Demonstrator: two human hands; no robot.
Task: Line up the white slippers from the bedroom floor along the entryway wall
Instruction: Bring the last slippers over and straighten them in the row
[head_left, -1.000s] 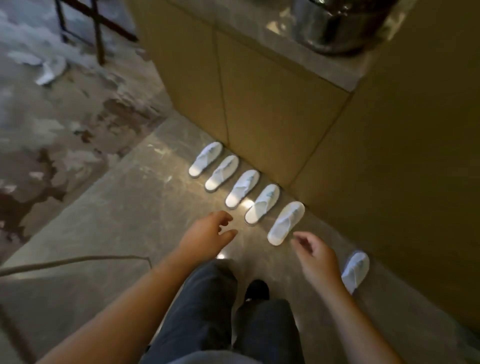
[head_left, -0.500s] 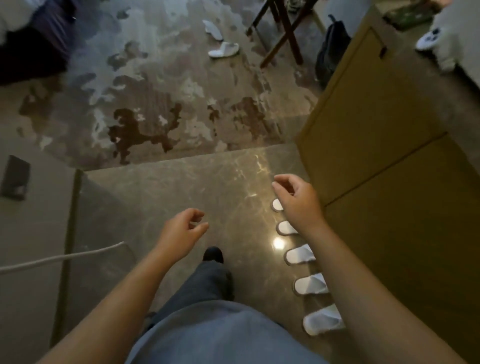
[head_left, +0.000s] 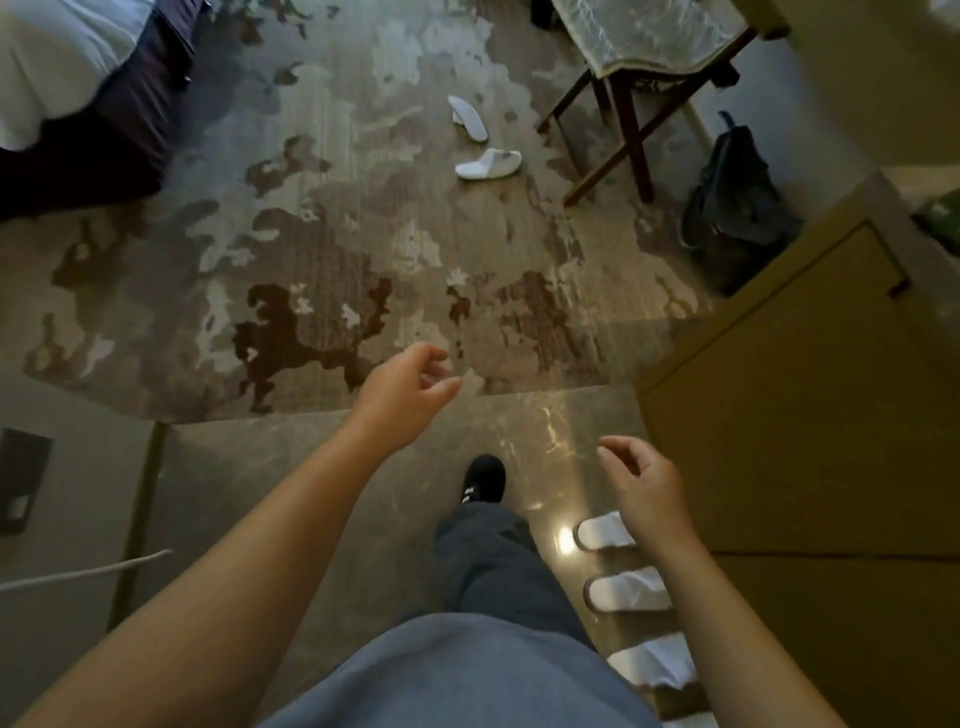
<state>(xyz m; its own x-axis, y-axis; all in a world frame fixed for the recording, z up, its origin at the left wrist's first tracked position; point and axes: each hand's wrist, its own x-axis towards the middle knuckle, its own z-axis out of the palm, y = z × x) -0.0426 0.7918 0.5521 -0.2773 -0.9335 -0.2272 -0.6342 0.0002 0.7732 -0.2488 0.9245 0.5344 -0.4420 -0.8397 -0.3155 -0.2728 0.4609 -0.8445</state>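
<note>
Two white slippers lie loose on the patterned bedroom carpet ahead: one (head_left: 469, 118) flipped on its side, the other (head_left: 488, 164) just nearer me. Several white slippers stand in a row along the yellow cabinet wall at the lower right, the nearest to the carpet (head_left: 603, 532), then another (head_left: 626, 594) and a third (head_left: 655, 666), partly hidden by my right forearm. My left hand (head_left: 400, 396) hangs over the carpet's edge, fingers loosely curled, holding nothing. My right hand (head_left: 644, 483) hovers above the row, also loosely curled and empty.
A folding luggage rack (head_left: 631, 111) stands beside the loose slippers, with a dark backpack (head_left: 732, 202) against the wall. The bed (head_left: 67, 88) fills the upper left. The yellow cabinet (head_left: 805, 441) bounds the right. My black shoe (head_left: 485, 478) steps on the stone entry floor.
My view has turned from the slipper row toward the bedroom and moved forward. Both hands stay empty; the right has dropped back beside the row, the left has swung forward.
</note>
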